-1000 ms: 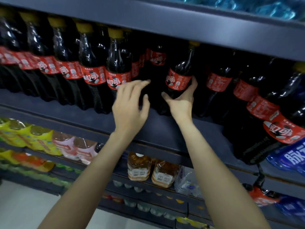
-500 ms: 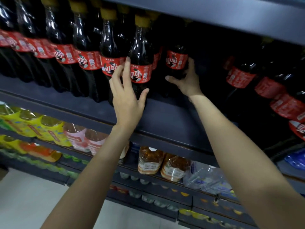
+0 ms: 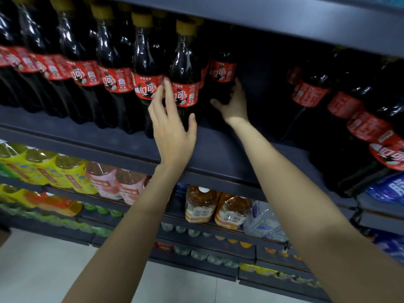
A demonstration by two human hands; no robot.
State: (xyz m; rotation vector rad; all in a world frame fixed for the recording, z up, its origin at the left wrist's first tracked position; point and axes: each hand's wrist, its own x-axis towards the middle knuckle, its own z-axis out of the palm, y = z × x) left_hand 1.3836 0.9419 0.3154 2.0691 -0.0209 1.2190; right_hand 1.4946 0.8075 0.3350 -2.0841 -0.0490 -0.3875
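Red-labelled cola bottle (image 3: 184, 84), upright, white Chinese lettering; left grip (image 3: 172, 132), fingers apart, touches it. Right grip (image 3: 234, 103) clasps rear bottle (image 3: 222, 71), also upright.

a shop, probably a supermarket drinks aisle. dark shelves (image 3: 122, 141) hold rows of cola bottles (image 3: 113, 68) upper left. tea bottles (image 3: 201, 204) sit below centre.

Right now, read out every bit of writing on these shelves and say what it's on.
"口可": big white characters, partly cut off, on the front cola bottle the left hand touches and the rear cola bottle the right hand holds.
"汽水": small, on the front cola bottle's label.
Amber bottles, blue pack, yellow bottles: too blurred to read.
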